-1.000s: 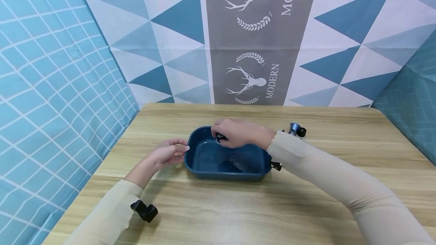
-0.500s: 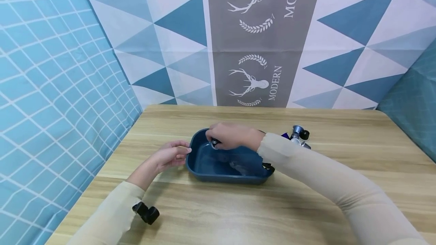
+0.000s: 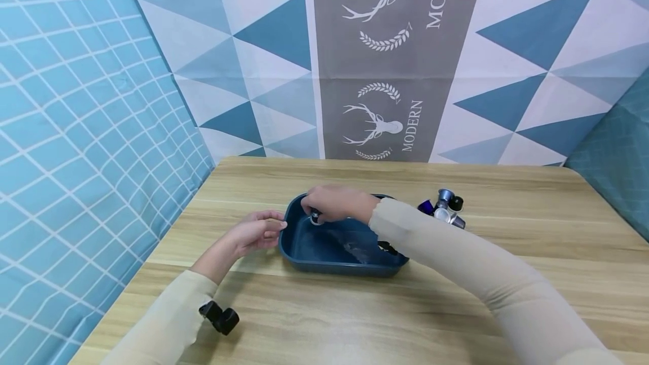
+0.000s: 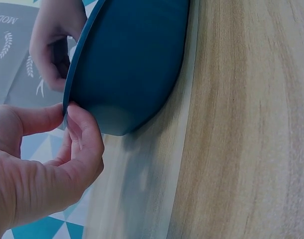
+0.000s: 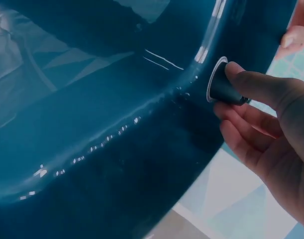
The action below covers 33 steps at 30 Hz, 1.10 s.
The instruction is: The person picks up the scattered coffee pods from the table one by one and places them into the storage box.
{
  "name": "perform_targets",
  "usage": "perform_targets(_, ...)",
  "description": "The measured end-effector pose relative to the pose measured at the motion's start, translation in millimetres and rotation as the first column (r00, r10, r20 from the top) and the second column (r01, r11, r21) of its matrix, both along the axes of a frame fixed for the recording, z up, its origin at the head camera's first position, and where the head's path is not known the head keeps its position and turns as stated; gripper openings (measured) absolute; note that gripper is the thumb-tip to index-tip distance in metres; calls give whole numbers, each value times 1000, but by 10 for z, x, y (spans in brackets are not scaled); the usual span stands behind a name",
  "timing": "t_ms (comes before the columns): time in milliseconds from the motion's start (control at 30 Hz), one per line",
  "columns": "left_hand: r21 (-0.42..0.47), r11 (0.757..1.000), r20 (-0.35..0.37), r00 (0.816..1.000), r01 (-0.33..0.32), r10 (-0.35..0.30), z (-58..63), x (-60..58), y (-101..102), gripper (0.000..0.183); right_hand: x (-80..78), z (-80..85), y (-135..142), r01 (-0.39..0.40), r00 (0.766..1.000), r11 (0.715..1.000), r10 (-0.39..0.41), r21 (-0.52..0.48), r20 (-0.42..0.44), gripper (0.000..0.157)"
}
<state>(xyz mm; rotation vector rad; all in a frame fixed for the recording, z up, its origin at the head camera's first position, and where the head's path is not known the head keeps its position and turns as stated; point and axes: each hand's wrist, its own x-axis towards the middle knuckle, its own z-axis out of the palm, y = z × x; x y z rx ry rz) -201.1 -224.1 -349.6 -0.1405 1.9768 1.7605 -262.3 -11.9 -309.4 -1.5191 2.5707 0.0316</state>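
Observation:
A dark coffee capsule (image 5: 225, 85) with a silvery rim is pinched between the thumb and fingers of my right hand (image 5: 278, 112). That hand (image 3: 337, 203) reaches inside a blue rectangular basin (image 3: 324, 266), near its far left corner. At the basin's left end, my left hand (image 3: 257, 234) stays outside the wall. In the left wrist view, thumb and forefinger of the left hand (image 4: 57, 159) pinch the rim of the basin (image 4: 127, 64). The right forearm covers the basin's right end in the head view.
Several coffee capsules (image 3: 443, 216) lie grouped on the wooden table (image 3: 324, 314), right of the basin and partly beside the right sleeve. A patterned backdrop (image 3: 375, 61) stands behind the table. Blue gridded cloth (image 3: 101, 100) hangs at the left.
My right hand has moved left inside the basin with the coffee capsule. More of the capsules on the right show from behind the sleeve. The left hand keeps its hold on the rim.

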Motion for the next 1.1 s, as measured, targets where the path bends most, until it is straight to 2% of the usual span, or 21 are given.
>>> perform_targets(500,44,999,0,1000,7,-7,-15,9,-18,26,-44,-178,-211,-35,997,997,40,70,-61,19)
perform_targets(733,37,999,-7,1000,5,-5,-30,5,-31,29,-62,-224,-260,4,999,999,-1,51,-53,12)
perform_targets(1100,50,999,4,1000,12,-12,-16,2,-27,32,-69,-288,-279,31,996,999,-28,36,-80,14)
